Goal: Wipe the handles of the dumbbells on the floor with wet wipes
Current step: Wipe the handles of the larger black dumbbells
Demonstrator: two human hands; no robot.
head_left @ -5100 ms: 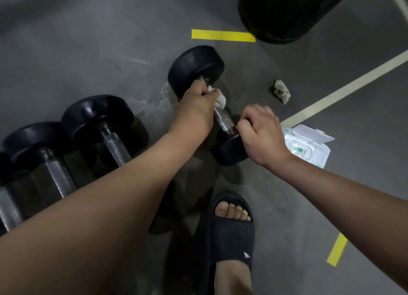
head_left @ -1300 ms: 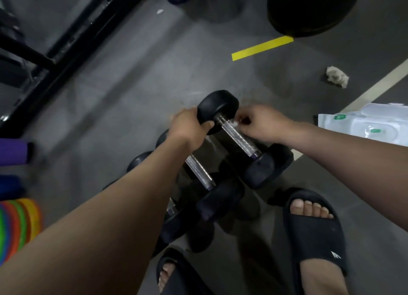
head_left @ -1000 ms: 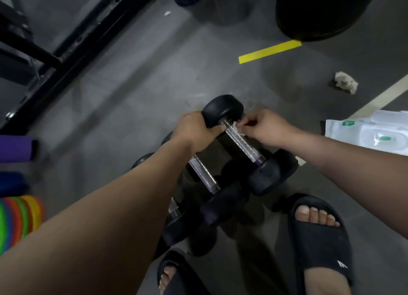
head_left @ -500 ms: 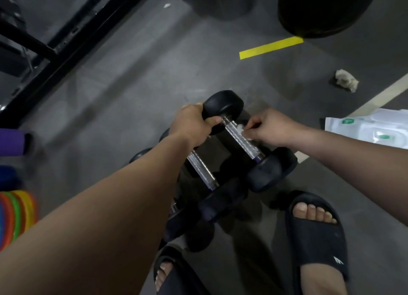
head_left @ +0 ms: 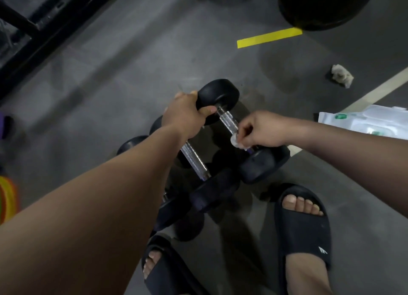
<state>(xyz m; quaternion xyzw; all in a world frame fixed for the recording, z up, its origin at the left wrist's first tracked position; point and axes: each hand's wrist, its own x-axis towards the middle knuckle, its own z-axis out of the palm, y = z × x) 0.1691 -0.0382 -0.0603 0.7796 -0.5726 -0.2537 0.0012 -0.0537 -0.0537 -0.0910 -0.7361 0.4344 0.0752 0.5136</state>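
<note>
- A black round-headed dumbbell with a knurled steel handle [head_left: 228, 121] lies on the grey floor [head_left: 132, 78] at the centre of the frame, slanting from upper left to lower right.
- The left grip [head_left: 184, 116] is curled round the dumbbell's upper head with the thumb on its inner face, apparently steadying it.
- The right grip [head_left: 260, 129] pinches a small bunched white wet wipe [head_left: 235, 141] against the lower end of the handle, just beside the lower head.
- The step in hand looks like a wiping stroke along this handle; the stretch above the wipe is bare.
- A second black dumbbell with a steel handle [head_left: 194, 160] lies just to the lower left, its head close against the first one's lower head.
- The next move probably calls for rolling the bar to reach its underside, then shifting both grips to the neighbour.
- A white wet-wipe pack [head_left: 364, 124] at the right edge offers a fresh sheet if needed; a crumpled wipe [head_left: 341, 75] lies at the upper right.
</note>
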